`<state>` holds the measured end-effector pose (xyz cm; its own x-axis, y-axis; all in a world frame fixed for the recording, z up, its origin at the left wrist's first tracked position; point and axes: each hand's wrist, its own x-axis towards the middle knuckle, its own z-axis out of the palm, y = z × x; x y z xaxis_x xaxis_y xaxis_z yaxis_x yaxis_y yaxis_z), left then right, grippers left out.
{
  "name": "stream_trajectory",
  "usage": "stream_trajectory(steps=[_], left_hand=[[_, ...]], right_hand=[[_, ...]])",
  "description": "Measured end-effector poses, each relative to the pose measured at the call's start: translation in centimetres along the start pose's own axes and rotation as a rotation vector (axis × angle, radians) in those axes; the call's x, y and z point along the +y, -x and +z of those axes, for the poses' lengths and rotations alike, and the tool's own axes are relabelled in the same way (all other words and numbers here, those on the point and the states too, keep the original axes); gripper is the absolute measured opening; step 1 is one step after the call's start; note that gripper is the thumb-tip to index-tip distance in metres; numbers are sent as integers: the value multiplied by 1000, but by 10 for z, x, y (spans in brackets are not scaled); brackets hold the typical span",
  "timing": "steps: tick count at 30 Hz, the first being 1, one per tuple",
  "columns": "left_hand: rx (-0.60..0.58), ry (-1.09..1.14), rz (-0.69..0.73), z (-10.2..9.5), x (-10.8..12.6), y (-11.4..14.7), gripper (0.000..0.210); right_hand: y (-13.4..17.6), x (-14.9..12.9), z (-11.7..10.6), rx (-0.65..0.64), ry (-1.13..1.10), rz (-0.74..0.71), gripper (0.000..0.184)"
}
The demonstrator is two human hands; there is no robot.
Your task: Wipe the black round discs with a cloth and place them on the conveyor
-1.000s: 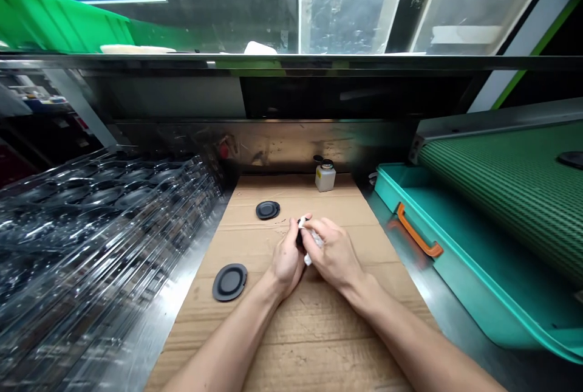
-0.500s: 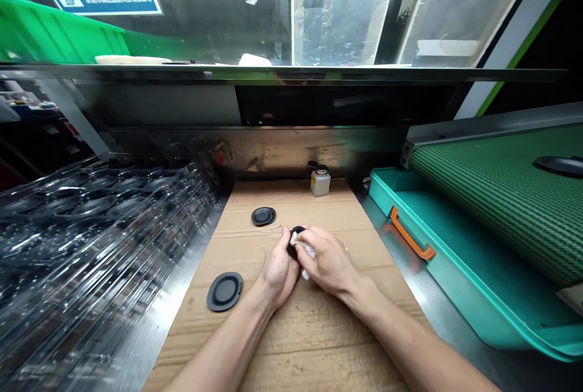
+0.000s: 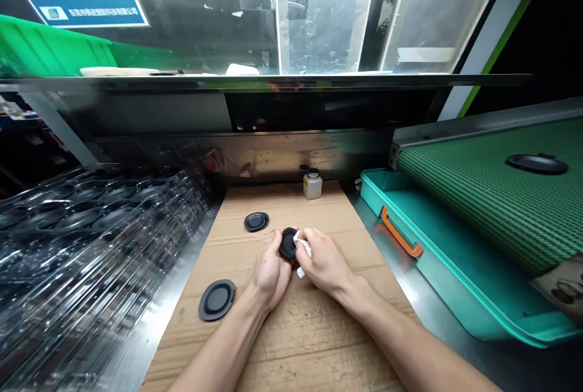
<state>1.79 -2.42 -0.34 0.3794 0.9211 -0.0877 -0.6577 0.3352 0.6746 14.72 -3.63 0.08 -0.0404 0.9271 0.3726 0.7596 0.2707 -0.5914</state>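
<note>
In my left hand (image 3: pixel 272 270) is a round black plastic part (image 3: pixel 288 244), gripped at its edge with the thumb on top. My right hand (image 3: pixel 325 261) pinches a white wipe (image 3: pixel 304 247), which touches the right side of that part. Both hands are over a cardboard sheet (image 3: pixel 337 343). A second round black part (image 3: pixel 256 221) lies on the cardboard beyond my left hand. Left of my left forearm lies a larger dark disc (image 3: pixel 217 299) with a raised ring.
A white dispenser bottle (image 3: pixel 313 185) stands at the cardboard's far edge. Clear plastic trays (image 3: pixel 104 240) are stacked at left. On the right, a teal bin (image 3: pixel 455 295) with an orange handle (image 3: pixel 401 234) sits below a green conveyor belt (image 3: pixel 483 197) carrying a black part (image 3: pixel 537 163).
The held part now faces up more and shows more of its surface, with the wipe at its right edge. My view has shifted slightly, and more of the conveyor's black part shows.
</note>
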Motion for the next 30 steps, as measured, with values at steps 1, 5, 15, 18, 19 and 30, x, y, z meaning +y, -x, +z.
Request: stream_trajectory(steps=[1,5,15,18,19,30], left_hand=[[-14,7,-6,1,0,0,37],[-7,16,-49,5,-4,0,37],[9,6,-33,2,1,3,32],[13,-7,-52,2,1,3,32],[14,-12,-60,2,1,3,32],[-37,-117,3,3,0,5,30]], right_hand=[[0,-1,0,28,-47,12,9],[2,-9,6,80,-249,79,12],[12,-17,10,91,65,37,7],[9,-12,7,30,81,-57,7],[8,-11,6,19,84,-89,7],[1,-7,-7,78,212,-125,13]])
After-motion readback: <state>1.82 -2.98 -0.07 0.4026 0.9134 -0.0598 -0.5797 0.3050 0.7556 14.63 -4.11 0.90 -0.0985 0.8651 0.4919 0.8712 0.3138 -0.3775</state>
